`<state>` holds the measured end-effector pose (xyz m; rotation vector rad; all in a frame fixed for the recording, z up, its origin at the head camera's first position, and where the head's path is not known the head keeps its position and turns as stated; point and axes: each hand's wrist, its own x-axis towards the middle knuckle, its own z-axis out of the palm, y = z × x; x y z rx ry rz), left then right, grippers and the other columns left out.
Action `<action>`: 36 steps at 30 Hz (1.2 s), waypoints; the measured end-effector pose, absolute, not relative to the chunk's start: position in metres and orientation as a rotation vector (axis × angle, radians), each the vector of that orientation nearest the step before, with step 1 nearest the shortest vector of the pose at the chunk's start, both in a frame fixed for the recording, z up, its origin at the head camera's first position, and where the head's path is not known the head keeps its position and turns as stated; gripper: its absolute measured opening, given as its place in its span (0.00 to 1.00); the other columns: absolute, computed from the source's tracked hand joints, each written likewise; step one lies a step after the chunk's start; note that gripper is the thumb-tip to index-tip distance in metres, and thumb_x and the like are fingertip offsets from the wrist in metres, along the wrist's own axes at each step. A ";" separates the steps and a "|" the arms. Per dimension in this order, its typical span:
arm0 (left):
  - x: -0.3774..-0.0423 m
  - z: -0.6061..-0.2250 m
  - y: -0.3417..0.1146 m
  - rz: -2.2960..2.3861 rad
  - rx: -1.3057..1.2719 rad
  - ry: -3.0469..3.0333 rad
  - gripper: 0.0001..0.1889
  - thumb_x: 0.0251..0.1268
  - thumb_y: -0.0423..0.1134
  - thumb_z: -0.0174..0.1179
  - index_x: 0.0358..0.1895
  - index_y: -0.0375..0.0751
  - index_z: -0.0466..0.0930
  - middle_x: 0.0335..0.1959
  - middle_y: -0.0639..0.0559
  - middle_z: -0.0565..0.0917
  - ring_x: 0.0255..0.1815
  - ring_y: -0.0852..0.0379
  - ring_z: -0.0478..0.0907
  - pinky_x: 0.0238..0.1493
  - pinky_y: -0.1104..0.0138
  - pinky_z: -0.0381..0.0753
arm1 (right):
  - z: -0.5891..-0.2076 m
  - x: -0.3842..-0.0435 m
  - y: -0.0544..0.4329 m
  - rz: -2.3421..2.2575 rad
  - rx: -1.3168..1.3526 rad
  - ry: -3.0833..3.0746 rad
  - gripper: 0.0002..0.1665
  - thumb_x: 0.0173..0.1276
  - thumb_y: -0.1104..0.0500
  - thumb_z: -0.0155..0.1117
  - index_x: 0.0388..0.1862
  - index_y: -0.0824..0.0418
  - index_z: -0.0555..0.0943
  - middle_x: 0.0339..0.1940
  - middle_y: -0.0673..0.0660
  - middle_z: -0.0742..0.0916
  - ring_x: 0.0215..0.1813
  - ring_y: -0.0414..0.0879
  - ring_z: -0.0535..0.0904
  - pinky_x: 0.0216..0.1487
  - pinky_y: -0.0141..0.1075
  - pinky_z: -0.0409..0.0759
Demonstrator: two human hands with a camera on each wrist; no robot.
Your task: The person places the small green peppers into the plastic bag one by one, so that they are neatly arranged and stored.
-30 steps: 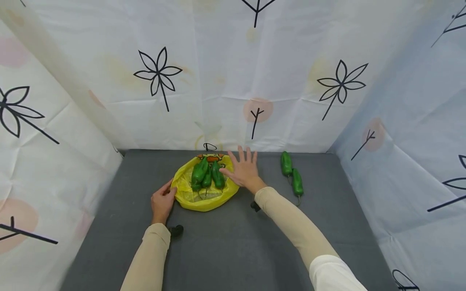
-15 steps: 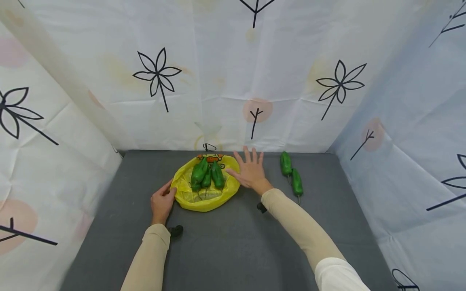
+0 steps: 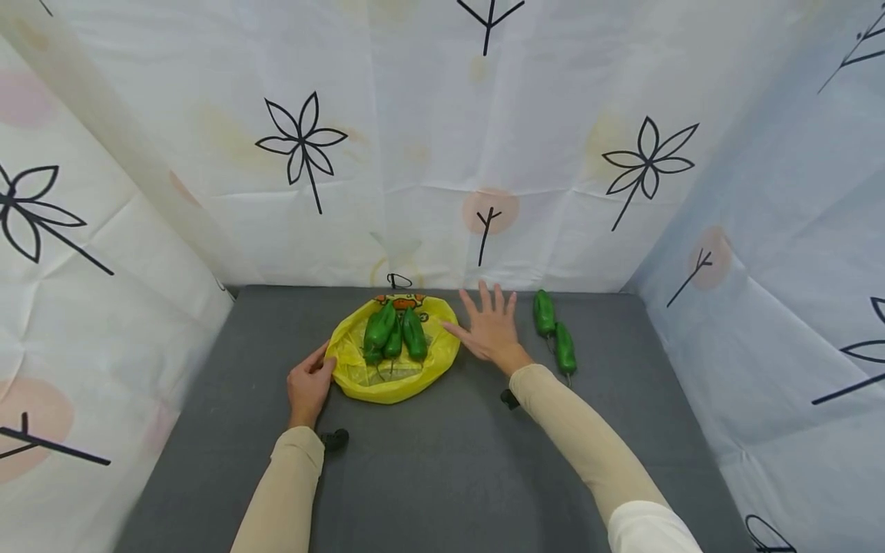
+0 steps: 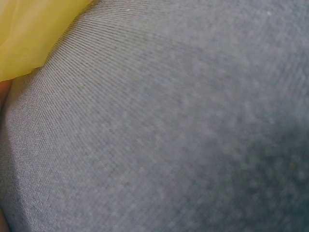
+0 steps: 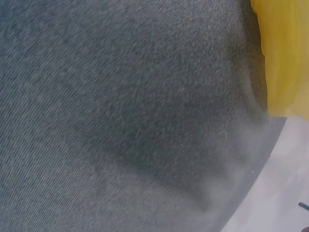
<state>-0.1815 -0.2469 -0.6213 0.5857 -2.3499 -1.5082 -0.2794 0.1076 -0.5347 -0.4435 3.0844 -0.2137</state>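
A yellow plastic bag [image 3: 394, 393], its mouth rolled wide into a round rim, rests on the grey cloth at the back. Several green peppers [image 3: 379, 330] lie inside it. At the bag's left side my left hand [image 3: 307, 385] pinches the rim, thumb over the edge. My right hand [image 3: 492, 334] hovers just right of the bag, fingers straight and spread, holding nothing. Further right, one green pepper [image 3: 544, 313] and another green pepper [image 3: 565, 349] lie end to end on the cloth. The wrist views catch only yellow bag edges [image 4: 34, 34] and cloth.
Grey cloth [image 3: 429, 476] covers the table. White fabric [image 3: 415, 169] printed with leaf drawings hangs behind it, with more fabric along the left and right sides. A small dark device [image 3: 336, 439] is strapped at the left wrist and another dark device [image 3: 509, 399] at the right wrist.
My right hand has shifted rightward, from over the bag's right rim to just beside it, fingers still spread. The left hand, the bag and the peppers stay where they were.
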 end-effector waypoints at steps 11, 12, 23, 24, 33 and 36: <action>-0.181 -0.623 -0.245 -1.489 0.597 -2.344 0.18 0.70 0.48 0.62 0.62 0.66 0.84 0.41 0.50 0.91 0.27 0.70 0.79 0.33 0.79 0.75 | -0.534 -0.274 0.129 -0.255 -0.396 3.104 0.51 0.72 0.21 0.42 0.86 0.42 0.50 0.87 0.62 0.47 0.86 0.68 0.38 0.78 0.73 0.35; -0.181 -0.623 -0.244 -1.489 0.597 -2.344 0.18 0.70 0.48 0.62 0.62 0.65 0.84 0.42 0.49 0.91 0.27 0.71 0.79 0.33 0.79 0.75 | -0.534 -0.273 0.131 -0.250 -0.392 3.111 0.51 0.72 0.21 0.42 0.86 0.43 0.50 0.87 0.62 0.48 0.86 0.68 0.39 0.78 0.73 0.35; -0.181 -0.621 -0.244 -1.496 0.581 -2.332 0.19 0.70 0.47 0.63 0.63 0.61 0.84 0.43 0.48 0.91 0.28 0.73 0.78 0.32 0.80 0.75 | -0.531 -0.264 0.152 -0.273 -0.305 3.081 0.54 0.71 0.21 0.43 0.86 0.42 0.45 0.87 0.61 0.46 0.86 0.66 0.35 0.79 0.72 0.33; -0.181 -0.622 -0.245 -1.495 0.583 -2.331 0.19 0.70 0.47 0.63 0.63 0.62 0.84 0.43 0.48 0.91 0.28 0.72 0.78 0.32 0.80 0.75 | -0.531 -0.264 0.154 -0.278 -0.302 3.081 0.54 0.71 0.21 0.43 0.86 0.43 0.45 0.87 0.61 0.46 0.86 0.66 0.35 0.79 0.72 0.33; -0.181 -0.621 -0.244 -1.499 0.597 -2.325 0.19 0.69 0.47 0.64 0.62 0.64 0.84 0.42 0.48 0.91 0.27 0.72 0.78 0.32 0.79 0.76 | -0.537 -0.261 0.172 -0.282 -0.270 3.127 0.54 0.71 0.23 0.47 0.86 0.46 0.50 0.86 0.65 0.49 0.85 0.69 0.38 0.77 0.74 0.35; -0.182 -0.622 -0.244 -1.498 0.594 -2.324 0.19 0.70 0.47 0.64 0.62 0.64 0.84 0.42 0.48 0.91 0.27 0.72 0.78 0.32 0.80 0.76 | -0.539 -0.260 0.179 -0.281 -0.233 3.129 0.54 0.71 0.23 0.48 0.86 0.46 0.50 0.86 0.65 0.47 0.85 0.70 0.38 0.77 0.74 0.35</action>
